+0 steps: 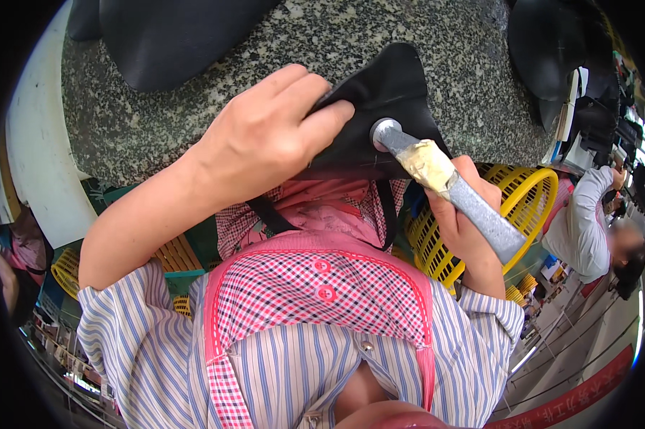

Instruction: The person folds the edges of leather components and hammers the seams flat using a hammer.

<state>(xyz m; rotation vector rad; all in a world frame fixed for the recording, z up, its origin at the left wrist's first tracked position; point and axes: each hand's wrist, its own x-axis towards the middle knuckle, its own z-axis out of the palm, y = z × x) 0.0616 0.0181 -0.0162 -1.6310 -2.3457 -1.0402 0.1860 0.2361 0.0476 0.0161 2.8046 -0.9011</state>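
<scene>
My left hand point(272, 132) pinches the left edge of a black leather piece point(396, 79), with thumb and fingers closed on it. The leather lies at the near edge of a speckled stone worktop point(472, 86), and its held side is lifted into a fold. In my right hand point(465, 243) is a metal hammer point(483, 218) with a yellowish wrapping round its middle. Its round, shiny end touches or sits just above the leather, right of my left fingers; I cannot tell which. Part of my right hand is hidden behind the hammer.
Larger black leather pieces lie at the worktop's far left point(165, 43) and far right point(551, 50). Yellow plastic baskets point(544, 189) stand below the near edge on the right. A white board point(40, 150) is at the left. Another person point(583, 229) works at the far right.
</scene>
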